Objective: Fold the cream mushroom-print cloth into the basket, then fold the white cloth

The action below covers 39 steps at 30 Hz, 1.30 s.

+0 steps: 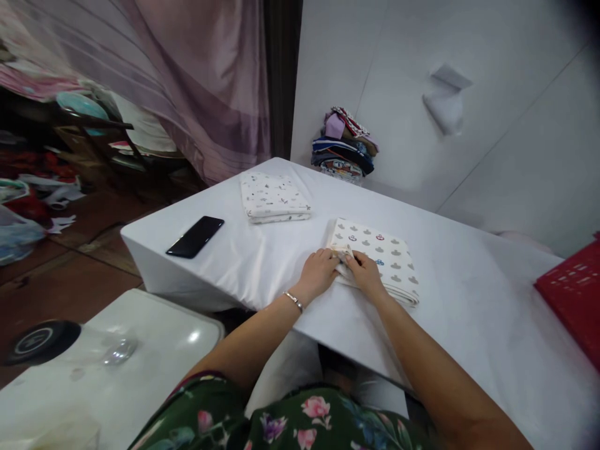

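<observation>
A cream cloth (398,269) with grey, red and blue printed motifs lies folded in layers on the white-covered table. At its left corner, my left hand (321,270) and my right hand (366,273) meet, fingers closed on a bunched bit of the fabric between them. That bit is lifted and creased, and the fingertips partly hide it. Farther back to the left sits a second folded cloth (274,197), white with small dark prints, untouched by either hand.
A black phone (195,237) lies near the table's left end. At the right edge stands a red basket (572,290). Folded clothes (344,147) are piled behind the table by the wall. A white surface (154,331) with a clear, dark-lidded container is at lower left.
</observation>
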Each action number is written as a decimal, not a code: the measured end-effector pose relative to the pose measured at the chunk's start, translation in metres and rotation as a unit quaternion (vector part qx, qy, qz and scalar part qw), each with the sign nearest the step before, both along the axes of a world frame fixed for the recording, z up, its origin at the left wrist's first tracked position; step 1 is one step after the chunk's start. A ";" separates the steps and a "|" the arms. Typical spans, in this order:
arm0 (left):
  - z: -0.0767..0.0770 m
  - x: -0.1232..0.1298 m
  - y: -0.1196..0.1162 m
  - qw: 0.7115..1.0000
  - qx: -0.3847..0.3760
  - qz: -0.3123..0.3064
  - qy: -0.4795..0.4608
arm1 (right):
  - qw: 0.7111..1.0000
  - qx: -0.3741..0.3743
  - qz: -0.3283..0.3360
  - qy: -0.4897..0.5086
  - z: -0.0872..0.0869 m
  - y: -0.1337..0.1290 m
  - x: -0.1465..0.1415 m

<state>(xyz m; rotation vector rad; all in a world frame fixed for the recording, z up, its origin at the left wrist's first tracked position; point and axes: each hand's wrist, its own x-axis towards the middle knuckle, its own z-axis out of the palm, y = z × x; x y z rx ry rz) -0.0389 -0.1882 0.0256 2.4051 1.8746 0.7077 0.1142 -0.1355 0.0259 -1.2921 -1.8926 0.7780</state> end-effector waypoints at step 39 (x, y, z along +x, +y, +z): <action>0.017 0.012 0.033 0.975 0.063 0.011 -0.214 | 0.934 0.225 0.103 -0.257 -0.004 -0.027 -0.003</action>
